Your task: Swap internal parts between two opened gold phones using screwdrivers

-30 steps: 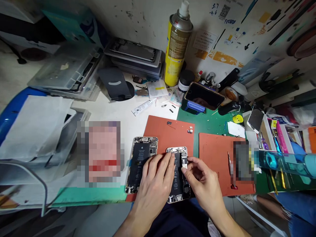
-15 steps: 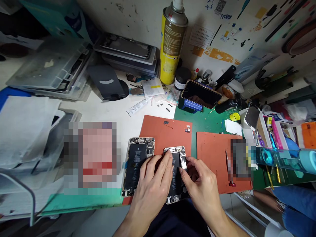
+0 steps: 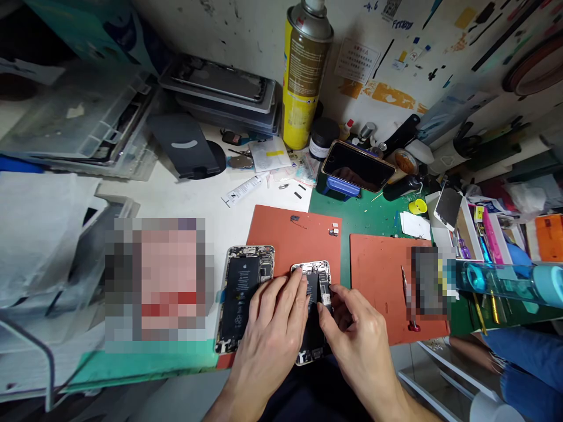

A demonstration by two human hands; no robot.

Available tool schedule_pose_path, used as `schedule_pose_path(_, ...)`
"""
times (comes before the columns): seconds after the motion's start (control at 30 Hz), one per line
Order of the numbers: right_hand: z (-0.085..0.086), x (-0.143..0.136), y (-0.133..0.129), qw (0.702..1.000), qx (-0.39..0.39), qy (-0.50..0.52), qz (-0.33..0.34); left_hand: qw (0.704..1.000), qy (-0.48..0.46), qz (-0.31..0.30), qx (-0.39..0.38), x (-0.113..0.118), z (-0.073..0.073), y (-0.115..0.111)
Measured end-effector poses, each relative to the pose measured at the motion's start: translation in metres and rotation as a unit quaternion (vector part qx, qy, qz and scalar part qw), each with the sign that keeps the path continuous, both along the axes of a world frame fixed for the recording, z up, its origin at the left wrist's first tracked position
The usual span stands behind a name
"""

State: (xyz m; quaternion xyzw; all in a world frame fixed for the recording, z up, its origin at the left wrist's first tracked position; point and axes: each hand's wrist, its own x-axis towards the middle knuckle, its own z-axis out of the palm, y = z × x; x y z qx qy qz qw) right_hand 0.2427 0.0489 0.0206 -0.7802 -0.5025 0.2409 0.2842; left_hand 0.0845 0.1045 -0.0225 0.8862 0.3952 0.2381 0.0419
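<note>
An opened phone (image 3: pixel 313 343) with a black battery and bare circuit parts lies on a reddish-brown mat (image 3: pixel 285 234). My left hand (image 3: pixel 275 316) rests over its left side, fingers together, their tips near the top edge. At the right edge, my right hand (image 3: pixel 358 322) has its thumb and index finger bent close together beside the board; anything between them is too small to tell. A second, larger opened phone (image 3: pixel 241 293) lies left of my left hand, its lower right part close to that hand.
Behind stand a yellow spray can (image 3: pixel 305 76), a propped phone (image 3: pixel 358 167) and a black stand (image 3: pixel 187 146). Another mat (image 3: pixel 373 281) holds tweezers (image 3: pixel 407 293). At right are tool boxes, a blue bottle (image 3: pixel 497 281) and another person's arm (image 3: pixel 475 354).
My right thumb and index finger have shifted slightly down and left along the phone's edge. The view has moved a little; my left hand stays on the phone.
</note>
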Motion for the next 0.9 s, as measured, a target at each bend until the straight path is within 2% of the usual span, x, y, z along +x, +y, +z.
schedule_pose_path(0.47, -0.009, 0.000, -0.001, 0.998, 0.025, -0.051, 0.017, 1.000, -0.001, -0.013, 0.004, 0.000, 0.000, 0.001)
schedule_pose_path(0.63, -0.006, 0.006, -0.002, 0.997, 0.037, -0.064, 0.018, 1.000, 0.006, -0.017, -0.006, -0.001, 0.003, 0.002)
schedule_pose_path(0.9, 0.002, 0.018, -0.023, 0.999, 0.040, 0.007, 0.007, 1.000, 0.013, -0.011, -0.020, -0.001, 0.003, 0.003)
